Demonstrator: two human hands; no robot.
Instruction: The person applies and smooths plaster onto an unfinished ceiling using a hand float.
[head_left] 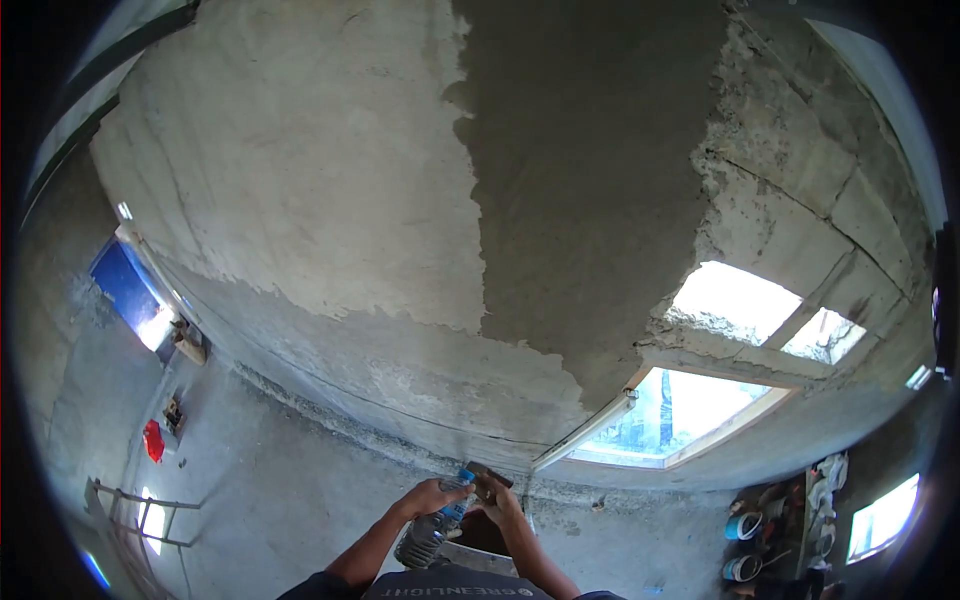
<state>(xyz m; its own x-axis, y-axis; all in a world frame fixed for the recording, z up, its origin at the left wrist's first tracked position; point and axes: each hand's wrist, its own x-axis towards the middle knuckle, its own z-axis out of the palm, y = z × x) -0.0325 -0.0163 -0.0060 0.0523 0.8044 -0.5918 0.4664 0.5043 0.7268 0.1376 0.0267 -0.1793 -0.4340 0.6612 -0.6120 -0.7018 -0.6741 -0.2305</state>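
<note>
Clear plastic bottle (430, 530) gripped in left hand (428, 497), right hand (497, 498) pinching its blue cap (466, 476), contents unclear, half-plastered ceiling (400, 200) overhead, window frame (680, 420) beyond.

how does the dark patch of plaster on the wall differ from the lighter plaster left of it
The dark plaster patch looks grey-brown and damp; the lighter plaster is pale and dry-looking. The dark patch runs as a tall band narrowing toward the window; the lighter plaster spreads wider across the wall. Both have ragged edges and cover the same wall. Below, the left hand holds a plastic bottle.
</note>
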